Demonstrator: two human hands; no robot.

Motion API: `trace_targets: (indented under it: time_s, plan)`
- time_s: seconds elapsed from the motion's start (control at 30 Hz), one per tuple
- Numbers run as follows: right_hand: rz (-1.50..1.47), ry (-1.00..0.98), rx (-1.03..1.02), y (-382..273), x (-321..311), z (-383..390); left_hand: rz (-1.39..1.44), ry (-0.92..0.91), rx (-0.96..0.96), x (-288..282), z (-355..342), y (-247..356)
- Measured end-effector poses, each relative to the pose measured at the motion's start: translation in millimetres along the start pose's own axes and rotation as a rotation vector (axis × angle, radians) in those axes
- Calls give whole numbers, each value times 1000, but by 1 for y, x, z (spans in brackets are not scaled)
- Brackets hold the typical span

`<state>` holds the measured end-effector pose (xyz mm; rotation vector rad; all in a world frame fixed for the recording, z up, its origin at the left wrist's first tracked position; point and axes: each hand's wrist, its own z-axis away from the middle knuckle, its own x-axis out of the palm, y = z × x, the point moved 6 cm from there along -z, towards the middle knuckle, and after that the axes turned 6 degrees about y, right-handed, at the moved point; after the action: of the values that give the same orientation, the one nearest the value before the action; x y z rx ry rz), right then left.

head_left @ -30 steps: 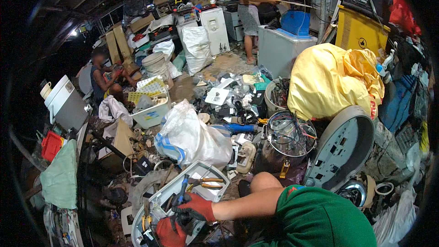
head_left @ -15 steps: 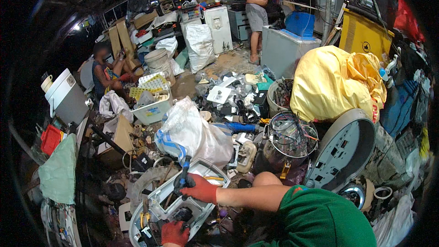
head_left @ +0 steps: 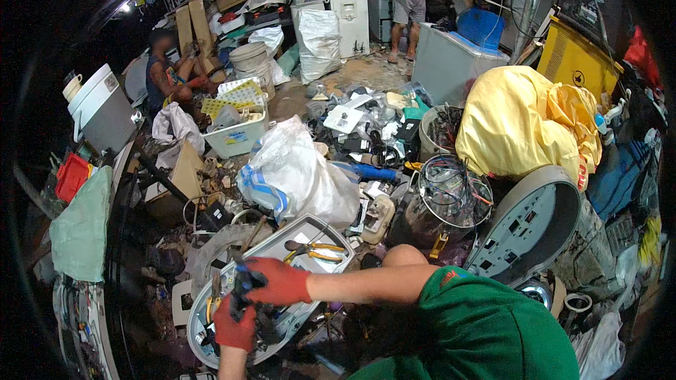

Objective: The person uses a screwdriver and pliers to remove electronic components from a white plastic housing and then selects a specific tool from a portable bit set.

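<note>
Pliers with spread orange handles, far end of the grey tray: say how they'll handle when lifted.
The pliers would likely be stiff and heavy for their size, given the dark, metal-looking head. Their spread handles might swing together; lying flat, they seem unlikely to roll.

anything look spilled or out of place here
Yes. Mixed white and black scraps lie strewn loose beyond the white, blue-striped sack, outside any container, as if spilled. Orange-handled pliers lie inside a pale grey plastic housing, which looks more like an appliance shell than a toolbox.
</note>
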<state>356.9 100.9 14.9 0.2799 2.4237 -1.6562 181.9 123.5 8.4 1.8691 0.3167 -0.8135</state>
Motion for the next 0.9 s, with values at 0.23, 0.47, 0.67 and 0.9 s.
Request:
trace_targets:
  time_s: [0.23, 0.47, 0.67, 0.9]
  plan:
    - [230, -59, 124, 14, 18, -64, 20, 53, -90, -26, -42, -18]
    - [-129, 63, -8, 16, -31, -64, -61, -229, -112, 6, -55, -51]
    - [283, -212, -258, 24, -12, -66, -79, -483, -223, 41, -65, -78]
    - [456, -363, -127, 53, -13, -56, 13, -571, -42, 87, -57, -98]
